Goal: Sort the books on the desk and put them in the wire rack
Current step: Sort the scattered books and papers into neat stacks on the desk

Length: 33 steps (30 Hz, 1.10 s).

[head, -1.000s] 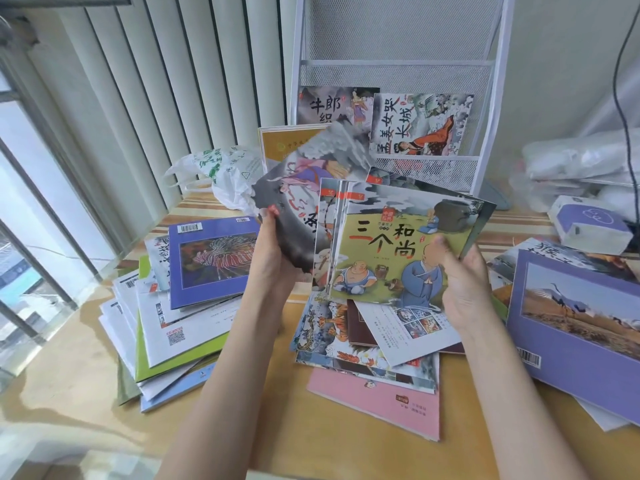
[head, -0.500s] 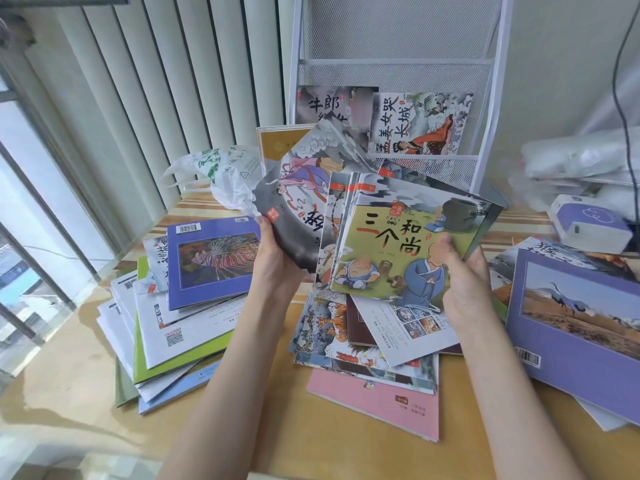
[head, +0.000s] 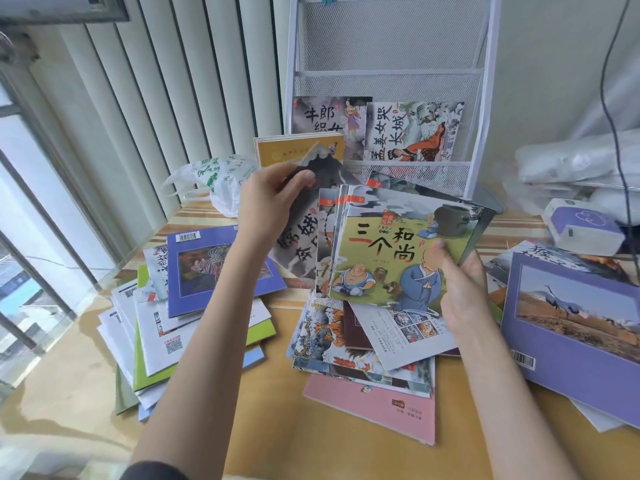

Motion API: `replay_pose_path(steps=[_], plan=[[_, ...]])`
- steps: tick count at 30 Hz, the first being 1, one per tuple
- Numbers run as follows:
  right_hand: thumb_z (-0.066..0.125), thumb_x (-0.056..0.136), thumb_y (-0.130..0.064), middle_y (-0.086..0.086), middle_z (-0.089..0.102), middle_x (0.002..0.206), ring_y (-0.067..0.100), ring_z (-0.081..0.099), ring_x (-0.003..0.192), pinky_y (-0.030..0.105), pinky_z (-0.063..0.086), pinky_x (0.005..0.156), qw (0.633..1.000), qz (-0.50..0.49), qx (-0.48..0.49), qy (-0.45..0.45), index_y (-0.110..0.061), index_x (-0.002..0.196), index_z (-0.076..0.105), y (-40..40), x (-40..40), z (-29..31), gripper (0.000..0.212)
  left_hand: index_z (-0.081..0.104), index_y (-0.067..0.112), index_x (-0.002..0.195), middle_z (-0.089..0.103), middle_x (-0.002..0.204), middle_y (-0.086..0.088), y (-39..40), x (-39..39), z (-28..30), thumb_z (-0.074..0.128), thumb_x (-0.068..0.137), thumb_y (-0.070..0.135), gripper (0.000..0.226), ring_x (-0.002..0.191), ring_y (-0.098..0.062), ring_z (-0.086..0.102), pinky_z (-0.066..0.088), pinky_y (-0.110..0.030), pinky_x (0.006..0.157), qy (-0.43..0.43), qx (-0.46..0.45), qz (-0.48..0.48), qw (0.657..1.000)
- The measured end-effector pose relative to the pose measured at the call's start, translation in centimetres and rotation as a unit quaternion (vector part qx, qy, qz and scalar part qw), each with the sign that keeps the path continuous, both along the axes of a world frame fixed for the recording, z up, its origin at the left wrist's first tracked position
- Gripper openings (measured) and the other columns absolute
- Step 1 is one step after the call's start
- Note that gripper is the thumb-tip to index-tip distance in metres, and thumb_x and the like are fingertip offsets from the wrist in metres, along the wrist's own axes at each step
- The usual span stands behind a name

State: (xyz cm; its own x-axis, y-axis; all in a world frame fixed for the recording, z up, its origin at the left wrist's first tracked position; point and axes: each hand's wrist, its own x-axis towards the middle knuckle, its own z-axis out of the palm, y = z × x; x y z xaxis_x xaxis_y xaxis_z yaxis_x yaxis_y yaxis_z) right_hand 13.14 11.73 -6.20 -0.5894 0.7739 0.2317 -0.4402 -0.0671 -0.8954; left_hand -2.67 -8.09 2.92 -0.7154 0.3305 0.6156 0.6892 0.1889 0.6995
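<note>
Above the middle of the table [head: 284, 403], the right hand [head: 462, 292] is gripping a fanned stack of thin picture books [head: 398, 251] by its lower right corner, thumb across the green monk cover on top, while the left hand [head: 268, 206] pinches the top edge of a grey-covered book [head: 301, 237] that sits just left of the stack and overlaps it a bit. Looks to me like the grey one is being matched up with that series, so the trick is to slide it flat against the back of the stack and square the edges before letting go, otherwise these floppy covers will splay out and slip. I'd tap the bundle's bottom edge on the table to line it up, then carry it two-handed. The wire rack [head: 485, 98] stands right behind, against the wall, and its lower pocket already has two books [head: 381, 129] of the same style standing upright, with room beside them, so the bundle probably belongs there. A yellow book [head: 277, 150] leans in front of the rack's left side and might get knocked on the way in. Plenty is left lying loose: a messy pile [head: 152, 327] with a purple book on the left, another heap [head: 367, 358] under the hands, and big purple books [head: 571, 327] on the right.
</note>
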Motion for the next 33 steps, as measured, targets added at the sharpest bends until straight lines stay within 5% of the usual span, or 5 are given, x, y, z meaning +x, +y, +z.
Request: replay_pose_path(steps=[11, 15, 23, 29, 33], plan=[[0.077, 0.058, -0.05, -0.019, 0.071, 0.089, -0.003, 0.063, 0.088, 0.016, 0.046, 0.082, 0.996, 0.059, 0.065, -0.023, -0.025, 0.102, 0.058, 0.2, 0.6, 0.7, 0.054, 0.026, 0.019, 0.059, 0.019, 0.053, 0.004, 3.1, -0.1, 3.4, 0.044, 0.1, 0.031, 0.046, 0.038, -0.005, 0.016, 0.016, -0.018, 0.042, -0.011, -0.269, -0.215, 0.939], [0.068, 0.081, -0.027, -0.013, 0.069, 0.101, 0.003, 0.062, 0.099, 0.022, 0.044, 0.088, 0.989, 0.081, 0.109, -0.055, -0.026, 0.107, 0.058, 0.5, 0.0, 0.5, 0.028, 0.063, 0.014, 0.078, 0.044, 0.058, 0.001, 3.4, 0.3, 4.4, 0.038, 0.101, 0.042, 0.044, 0.045, -0.009, 0.042, 0.038, -0.022, 0.054, -0.054, -0.29, -0.237, 0.925], [0.055, 0.091, -0.008, -0.014, 0.07, 0.096, 0.001, 0.063, 0.093, 0.018, 0.046, 0.084, 0.994, 0.057, 0.076, -0.057, -0.024, 0.104, 0.06, 0.0, -0.8, -0.2, 0.021, 0.061, 0.012, 0.114, 0.07, 0.105, -0.004, 1.7, 1.6, 2.0, 0.047, 0.1, 0.029, 0.026, 0.095, -0.012, 0.068, 0.055, -0.034, 0.088, -0.111, 0.137, -0.085, 0.981], [0.055, 0.089, -0.01, -0.021, 0.069, 0.091, -0.003, 0.061, 0.091, 0.018, 0.042, 0.086, 0.993, 0.065, 0.083, -0.044, -0.025, 0.104, 0.056, -0.6, -1.1, 0.1, 0.022, 0.028, 0.032, 0.147, 0.038, 0.151, 0.0, 0.8, 4.1, -5.8, 0.054, 0.062, 0.088, 0.104, 0.135, -0.019, 0.04, 0.036, -0.052, 0.109, -0.362, 0.047, -0.12, 0.923], [0.051, 0.093, -0.005, -0.019, 0.061, 0.111, -0.008, 0.058, 0.1, 0.012, 0.043, 0.086, 0.985, 0.085, 0.142, -0.036, -0.026, 0.12, 0.041, -1.6, -0.7, 1.4, 0.036, 0.058, 0.029, 0.12, 0.065, 0.119, 0.008, 2.5, 6.4, -4.8, 0.068, 0.069, 0.06, 0.061, 0.112, -0.009, 0.06, 0.05, -0.037, 0.093, -0.28, 0.138, -0.156, 0.937]])
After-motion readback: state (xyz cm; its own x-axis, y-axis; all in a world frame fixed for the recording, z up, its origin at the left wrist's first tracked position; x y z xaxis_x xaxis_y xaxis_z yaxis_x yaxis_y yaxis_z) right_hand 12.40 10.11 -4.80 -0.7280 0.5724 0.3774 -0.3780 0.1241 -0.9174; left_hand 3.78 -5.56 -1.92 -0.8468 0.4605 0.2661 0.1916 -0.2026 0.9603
